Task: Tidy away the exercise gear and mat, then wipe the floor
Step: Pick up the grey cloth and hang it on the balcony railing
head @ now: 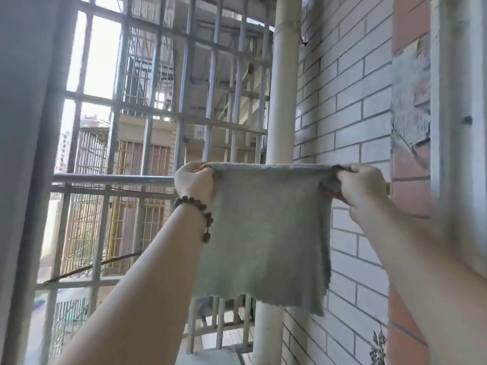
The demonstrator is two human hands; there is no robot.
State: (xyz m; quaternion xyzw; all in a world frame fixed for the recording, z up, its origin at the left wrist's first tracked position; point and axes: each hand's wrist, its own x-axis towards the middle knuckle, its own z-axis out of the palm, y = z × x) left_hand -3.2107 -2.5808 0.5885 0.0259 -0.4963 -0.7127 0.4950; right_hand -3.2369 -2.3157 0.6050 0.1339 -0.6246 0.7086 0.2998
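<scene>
Green cloth [263, 233] hangs stretched between left hand [195, 180] and right hand [361, 184], both pinching its top corners.

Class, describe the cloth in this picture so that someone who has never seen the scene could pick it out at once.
Find the white vertical pipe beside the pale brick wall. In front of it hangs a grey-green cloth, stretched by its top corners between the left hand and right hand. It is the only soft fabric among metal bars and brick.

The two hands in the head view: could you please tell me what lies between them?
In the head view, a grey-green cloth spans the gap, its top edge pulled taut from the left hand to the right hand; the rest hangs down.
</scene>
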